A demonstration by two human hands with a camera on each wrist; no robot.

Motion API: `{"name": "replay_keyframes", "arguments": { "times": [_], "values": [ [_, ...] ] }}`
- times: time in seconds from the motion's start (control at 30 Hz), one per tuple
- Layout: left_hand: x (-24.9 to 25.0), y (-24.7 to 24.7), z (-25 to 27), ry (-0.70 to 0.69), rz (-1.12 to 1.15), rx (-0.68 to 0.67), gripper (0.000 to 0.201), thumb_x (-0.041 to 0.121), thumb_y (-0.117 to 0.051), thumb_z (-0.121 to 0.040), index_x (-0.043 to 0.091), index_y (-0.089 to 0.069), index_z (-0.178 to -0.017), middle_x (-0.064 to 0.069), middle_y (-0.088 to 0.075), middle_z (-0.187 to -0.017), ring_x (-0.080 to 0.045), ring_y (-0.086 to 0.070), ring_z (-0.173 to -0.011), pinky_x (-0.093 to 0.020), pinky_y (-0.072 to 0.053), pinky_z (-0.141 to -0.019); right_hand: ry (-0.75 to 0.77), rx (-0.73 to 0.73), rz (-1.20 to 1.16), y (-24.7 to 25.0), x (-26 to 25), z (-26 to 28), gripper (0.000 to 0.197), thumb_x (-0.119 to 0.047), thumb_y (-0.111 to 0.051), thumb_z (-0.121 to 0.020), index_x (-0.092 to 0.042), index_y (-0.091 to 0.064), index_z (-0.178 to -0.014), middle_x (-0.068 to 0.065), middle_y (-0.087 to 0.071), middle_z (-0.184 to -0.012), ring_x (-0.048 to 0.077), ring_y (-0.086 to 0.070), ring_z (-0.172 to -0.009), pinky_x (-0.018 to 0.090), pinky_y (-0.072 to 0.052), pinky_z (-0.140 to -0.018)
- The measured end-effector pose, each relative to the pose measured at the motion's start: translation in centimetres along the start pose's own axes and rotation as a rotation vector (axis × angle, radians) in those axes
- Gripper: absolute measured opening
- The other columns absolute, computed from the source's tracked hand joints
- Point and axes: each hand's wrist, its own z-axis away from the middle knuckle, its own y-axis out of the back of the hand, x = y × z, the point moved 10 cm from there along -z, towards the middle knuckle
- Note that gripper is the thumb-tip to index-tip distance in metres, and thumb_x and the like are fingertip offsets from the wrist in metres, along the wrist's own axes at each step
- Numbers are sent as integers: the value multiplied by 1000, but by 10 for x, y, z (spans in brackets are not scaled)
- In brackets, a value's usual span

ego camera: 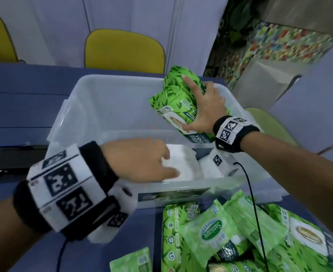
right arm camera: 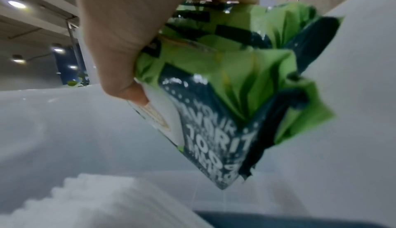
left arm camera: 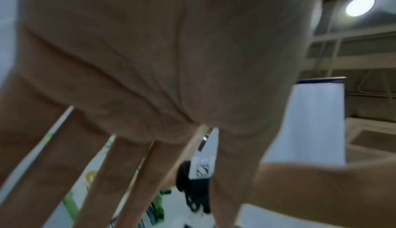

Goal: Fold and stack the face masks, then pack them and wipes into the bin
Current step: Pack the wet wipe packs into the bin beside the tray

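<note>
A clear plastic bin [ego camera: 110, 85] stands on the blue table. Inside it, near the front wall, lies a stack of folded white face masks [ego camera: 185, 163], which shows blurred in the right wrist view as the mask stack [right arm camera: 85, 203]. My left hand [ego camera: 169, 163] reaches into the bin and rests on that stack; its fingers [left arm camera: 102, 172] are straight and spread. My right hand [ego camera: 191, 103] grips a green wipes pack [ego camera: 171, 99] over the bin's right side, thumb on the label end. The tilted wipes pack [right arm camera: 231, 82] hangs above the bin floor.
A pile of green wipes packs [ego camera: 230, 232] lies on the table in front of the bin, and a black cable [ego camera: 254, 203] runs across it. A yellow chair [ego camera: 124, 50] stands behind the table. A dark object [ego camera: 14, 160] sits at the left.
</note>
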Motion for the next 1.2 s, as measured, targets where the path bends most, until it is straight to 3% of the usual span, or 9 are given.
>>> {"name": "replay_keyframes", "arguments": {
  "times": [0.1, 0.23, 0.33, 0.4, 0.47, 0.53, 0.73, 0.93, 1.2],
  "values": [
    [9, -51, 18, -15, -92, -167, 44, 57, -45, -90, 24, -48, -118, 2, -60, -110, -19, -56, -97, -33, -45, -87, -51, -30, -74, -11, 4, 4, 128, -58, -81, -46, -51, 3, -143, 16, -35, -121, 38, -44, -107, 58, -46, -84],
    [9, -63, 15, -13, -160, 51, 38, 38, -36, -99, 27, -27, -134, 2, -50, -125, -25, -53, -109, -36, -43, -86, -146, -79, -151, -26, 15, 13, 126, -55, -83, -47, -50, -2, -144, 13, -33, -118, 37, -44, -106, 56, -47, -83],
    [11, -58, 17, -2, -220, 200, 36, 18, -39, -97, 29, -24, -128, 2, -54, -113, -28, -58, -95, -35, -38, -67, -231, -127, -150, -34, 28, 17, 126, -53, -84, -49, -49, -3, -144, 13, -33, -117, 38, -46, -103, 53, -47, -83],
    [17, -53, 21, -72, -230, 302, 45, 6, -53, -78, 28, -33, -111, 6, -59, -88, -22, -62, -70, -31, -37, -52, -314, -164, -181, -40, 40, 18, 124, -53, -84, -50, -50, -2, -143, 14, -33, -120, 40, -46, -105, 53, -46, -85],
    [19, -56, 25, -116, -316, 342, 48, 11, -60, -48, 29, -46, -90, 11, -53, -58, -11, -49, -37, -24, -28, -34, -400, -210, -233, -48, 52, 19, 122, -52, -84, -52, -50, -2, -143, 16, -31, -126, 44, -44, -113, 55, -43, -93],
    [15, -62, 24, -127, -348, 346, 46, 17, -58, -41, 31, -54, -85, 14, -49, -52, -6, -42, -31, -21, -23, -31, -487, -252, -268, -56, 65, 22, 120, -51, -84, -56, -46, -3, -145, 19, -28, -133, 47, -38, -122, 53, -36, -101],
    [19, -75, 31, -190, -262, 380, 52, 20, -77, -47, 32, -55, -93, 13, -50, -58, -8, -43, -34, -18, -30, -34, -578, -414, -252, -77, 78, 25, 126, -56, -82, -58, -40, 4, -149, 26, -14, -149, 44, -32, -133, 48, -32, -110],
    [33, -64, 47, -229, -190, 612, 27, 16, -34, -63, 26, -44, -86, 10, -50, -54, -14, -40, -33, -17, -22, -44, -581, -579, -92, -98, 75, 29, 126, -66, -75, -57, -34, 3, -151, 21, -27, -142, 40, -39, -126, 42, -38, -101],
    [31, -63, 48, -195, -230, 809, 41, 10, -27, -85, 24, -66, -83, 7, -55, -54, -16, -40, -31, -18, -31, -37, -603, -646, 0, -130, 66, 39, 131, -73, -71, -55, -31, 8, -150, 24, -22, -141, 42, -38, -127, 44, -37, -107]
  ]
}}
